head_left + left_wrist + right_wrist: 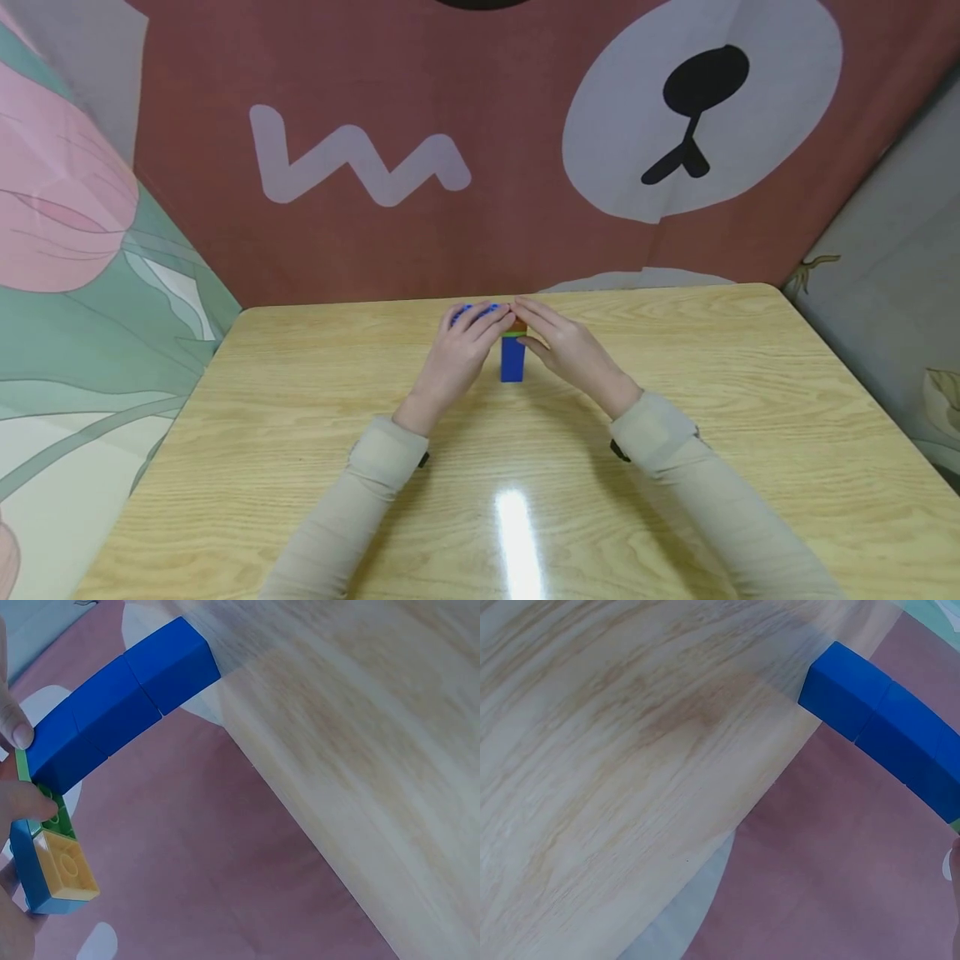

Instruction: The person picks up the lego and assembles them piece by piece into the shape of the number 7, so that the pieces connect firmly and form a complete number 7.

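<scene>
A tower of blue toy building bricks (512, 360) stands upright on the table, capped by a green piece (51, 814) and an orange-red one (519, 326). From the top, a studded blue brick (28, 862) juts left, with a yellow brick (67, 862) under it. My left hand (463, 346) grips this overhanging part, fingers above and thumb (30, 801) against the green underside. On the other side my right hand (573, 348) pinches the top, fingertips on the orange-red brick and thumb beside the green piece. In the right wrist view it barely shows at the edge.
The wooden table (300, 400) ends just behind the tower. A red-brown cloth (375, 250) printed with an animal's face hangs behind it. Patterned cloths (67, 350) flank both sides. A bright reflection lies on the tabletop in front.
</scene>
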Demonstrator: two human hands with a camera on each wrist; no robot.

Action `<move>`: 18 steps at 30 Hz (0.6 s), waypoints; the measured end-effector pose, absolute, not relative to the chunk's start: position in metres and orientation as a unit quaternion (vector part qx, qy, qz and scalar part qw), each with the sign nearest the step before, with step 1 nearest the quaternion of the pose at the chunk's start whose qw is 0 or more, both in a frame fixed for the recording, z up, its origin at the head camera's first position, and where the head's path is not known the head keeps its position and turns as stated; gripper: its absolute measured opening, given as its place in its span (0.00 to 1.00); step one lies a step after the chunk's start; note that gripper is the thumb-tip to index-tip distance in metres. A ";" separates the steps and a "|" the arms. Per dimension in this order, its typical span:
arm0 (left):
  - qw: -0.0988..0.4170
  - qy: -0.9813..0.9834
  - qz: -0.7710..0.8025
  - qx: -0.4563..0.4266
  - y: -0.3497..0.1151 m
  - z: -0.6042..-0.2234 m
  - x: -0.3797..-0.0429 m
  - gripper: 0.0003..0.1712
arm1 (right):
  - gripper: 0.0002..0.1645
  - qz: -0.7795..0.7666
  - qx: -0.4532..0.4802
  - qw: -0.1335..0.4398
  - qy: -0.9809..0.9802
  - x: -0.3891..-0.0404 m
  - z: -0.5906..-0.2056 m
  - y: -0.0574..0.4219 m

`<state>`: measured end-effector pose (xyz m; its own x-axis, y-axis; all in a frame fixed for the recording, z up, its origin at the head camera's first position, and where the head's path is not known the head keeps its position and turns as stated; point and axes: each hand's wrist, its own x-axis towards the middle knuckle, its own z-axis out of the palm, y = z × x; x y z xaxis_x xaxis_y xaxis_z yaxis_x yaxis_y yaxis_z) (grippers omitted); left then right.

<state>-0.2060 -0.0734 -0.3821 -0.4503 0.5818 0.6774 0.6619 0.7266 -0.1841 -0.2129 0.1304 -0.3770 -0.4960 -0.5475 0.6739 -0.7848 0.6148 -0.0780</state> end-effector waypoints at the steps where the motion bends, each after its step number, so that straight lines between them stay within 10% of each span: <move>1: 0.375 -0.850 -0.052 -0.366 -0.074 -0.382 -0.206 0.28 | 0.32 0.190 0.395 0.311 -0.843 -0.213 -0.377 0.130; 18: 0.350 -0.857 -0.184 -0.329 -0.071 -0.372 -0.201 0.24 | 0.32 0.201 0.386 0.321 -0.842 -0.213 -0.378 0.128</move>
